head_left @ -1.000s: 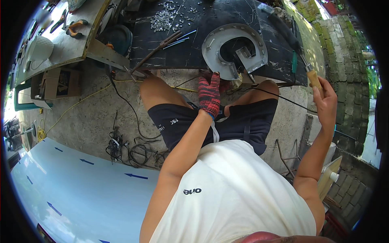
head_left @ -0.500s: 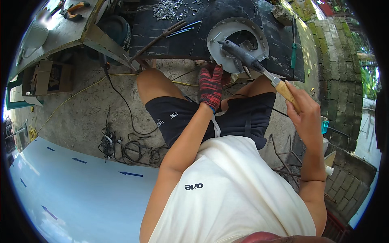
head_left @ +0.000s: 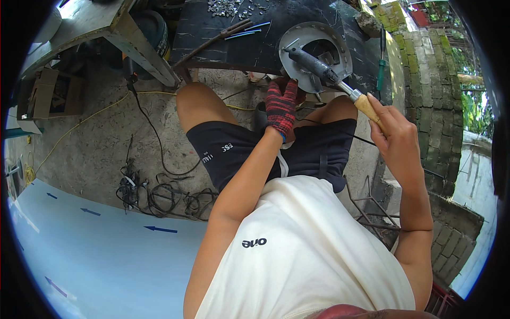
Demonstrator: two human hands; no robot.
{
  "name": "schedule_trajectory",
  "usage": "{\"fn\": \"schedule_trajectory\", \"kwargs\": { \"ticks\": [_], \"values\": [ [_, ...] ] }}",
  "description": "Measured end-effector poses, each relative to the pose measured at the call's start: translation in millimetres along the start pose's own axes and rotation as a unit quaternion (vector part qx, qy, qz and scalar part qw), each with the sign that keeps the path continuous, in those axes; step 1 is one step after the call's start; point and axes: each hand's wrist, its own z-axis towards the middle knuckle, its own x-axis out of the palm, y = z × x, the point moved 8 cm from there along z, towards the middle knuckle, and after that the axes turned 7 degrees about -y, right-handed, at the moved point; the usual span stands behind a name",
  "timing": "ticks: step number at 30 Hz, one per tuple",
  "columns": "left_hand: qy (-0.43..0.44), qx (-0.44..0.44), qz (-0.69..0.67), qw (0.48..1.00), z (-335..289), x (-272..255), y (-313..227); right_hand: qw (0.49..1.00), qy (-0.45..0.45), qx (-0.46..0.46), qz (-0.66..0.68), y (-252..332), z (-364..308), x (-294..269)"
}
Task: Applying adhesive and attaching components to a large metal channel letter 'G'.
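My right hand (head_left: pixel 394 127) is closed round the wooden handle of a tool (head_left: pixel 317 69) with a metal collar and a thick dark barrel. Its far end lies over the left part of a grey, rounded metal ring (head_left: pixel 344 44) with a wide opening, at the table's near edge. Near that end, a thin metal rod or bolt shows on the ring. Wearing a red and black knit glove, my left hand (head_left: pixel 280 106) grips the ring's lower left edge; its fingertips are partly hidden there. The exact kind of tool cannot be made out.
On the black marbled table (head_left: pixel 212 50) lie blue rods (head_left: pixel 243 34), a rusty bar (head_left: pixel 212 45), a pile of small metal pieces (head_left: pixel 223 7), a green-handled tool (head_left: pixel 381 74) and a stone (head_left: pixel 367 22). Black cables (head_left: pixel 159 194) coil on the concrete floor. A cardboard box (head_left: pixel 53 94) stands at the left.
The tool in my right hand has moved slightly away from me, its far end now closer to the thin rod. My left hand stays at the ring's edge. The view has turned a little.
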Motion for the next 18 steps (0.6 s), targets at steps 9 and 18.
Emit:
{"fn": "schedule_trajectory", "kwargs": {
  "ticks": [9, 18],
  "values": [
    [-0.033, 0.027, 0.055, 0.998, -2.7, -1.0, -6.1, 1.0, 0.01, 0.009, -0.006, 7.7, 4.7, -1.5],
    [-0.024, -0.009, 0.018, 1.0, -2.3, 0.5, -0.7, 1.0, 0.021, 0.015, -0.007, 11.3, 7.1, 2.2]
  ]
}}
